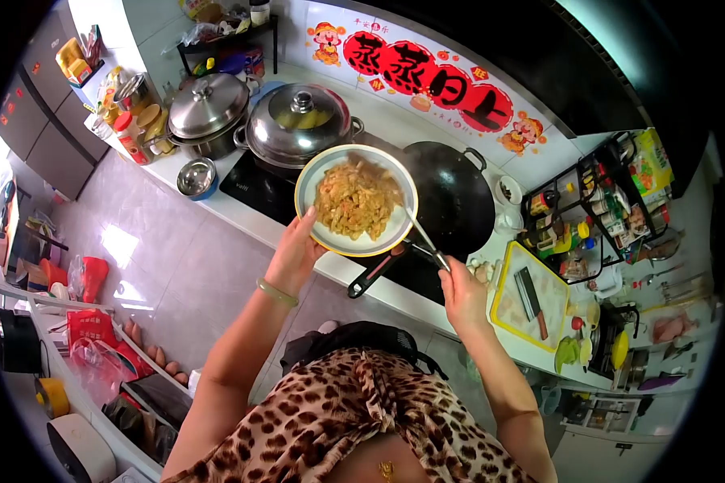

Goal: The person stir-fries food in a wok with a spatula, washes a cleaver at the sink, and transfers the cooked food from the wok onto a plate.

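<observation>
My left hand [296,248] is closed on the near left edge of a pale plate [305,187] with a yellow rim, holding it over the stove. Cooked food in yellowish-brown pieces [356,198] is heaped in its middle. Wrapped round a metal-handled cooking utensil [427,239] is my right hand [464,293]. The utensil's far end meets the plate's right edge; its head cannot be made out. Just right of the plate, a black wok [456,201] sits on the cooktop, its black handle [369,278] pointing toward me.
A domed glass-lidded pot [298,133] stands behind the plate, with a lidded steel pot [209,109] farther left. A steel bowl [196,177] rests near the counter edge. On the right, a cleaver [528,291] lies on a yellow-edged cutting board [506,299], near a condiment rack [592,213].
</observation>
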Available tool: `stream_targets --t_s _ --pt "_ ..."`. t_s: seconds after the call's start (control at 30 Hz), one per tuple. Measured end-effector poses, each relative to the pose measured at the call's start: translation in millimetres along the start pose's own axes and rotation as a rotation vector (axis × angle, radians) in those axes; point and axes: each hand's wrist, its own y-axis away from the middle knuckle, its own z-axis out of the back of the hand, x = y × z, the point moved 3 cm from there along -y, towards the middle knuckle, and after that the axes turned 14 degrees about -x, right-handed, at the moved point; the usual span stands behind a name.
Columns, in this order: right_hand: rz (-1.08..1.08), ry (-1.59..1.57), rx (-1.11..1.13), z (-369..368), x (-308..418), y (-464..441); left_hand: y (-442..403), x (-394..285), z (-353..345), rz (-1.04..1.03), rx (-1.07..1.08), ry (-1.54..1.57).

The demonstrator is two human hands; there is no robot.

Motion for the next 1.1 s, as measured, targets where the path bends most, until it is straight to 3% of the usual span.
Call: stream_targets --t_s 0.07,0.23,0.33,0.43,0.47,0.5,0.63,0.73,0.9,1.0,1.03,1.1 --pt "-0.089 0.061 0.051 4.7 0.9 -3.3 7.8 7.2 3.8 0.026 -0.033 0.0" --pt "0.026 0.014 0.003 23.4 11.7 -21.1 -3.3 3.9 0.0 0.029 -0.006 -0.004" --pt "-0.104 -0.12 -0.108 50.7 24.7 -30.9 -3.1 1.3 -1.3 0.042 -0.039 -0.009" --pt "-0.004 -0.094 -0.121 24.5 13.5 -12.5 -3.2 -1.6 -2.3 0.047 -0.052 -0.01" --pt "-0.037 0.045 0.117 14.4 0.7 -10.2 -3.4 -0.8 -4.4 0.047 -0.045 -0.019" --pt "0.093 0.051 0.012 7.9 1.7 -10.0 -7.8 -2.2 -6.2 0.038 -0.04 -0.014" --pt "-0.111 0.039 0.106 9.0 -5.2 -11.1 -5.3 8.5 5.9 0.079 -0.05 -0.02" --pt "-0.009 0.029 0.006 12.1 -0.9 -17.7 -17.1 2.3 -2.5 0.058 -0.028 -0.003" --pt "-0.159 -0.076 -0.034 57.4 21.8 -35.6 -16.3 2.6 -0.8 0.091 -0.053 -0.011" --pt "-0.26 -0.275 -0.272 72.5 21.2 -31.0 -18.4 4.7 -1.1 0.09 -0.032 0.013" --pt "-0.259 -0.274 -0.27 61.0 15.7 -27.2 -19.4 4.9 -1.2 0.091 -0.033 0.016" --pt "-0.11 -0.005 0.011 24.7 4.6 -13.7 -19.4 6.7 -1.5 0.104 -0.039 0.012"
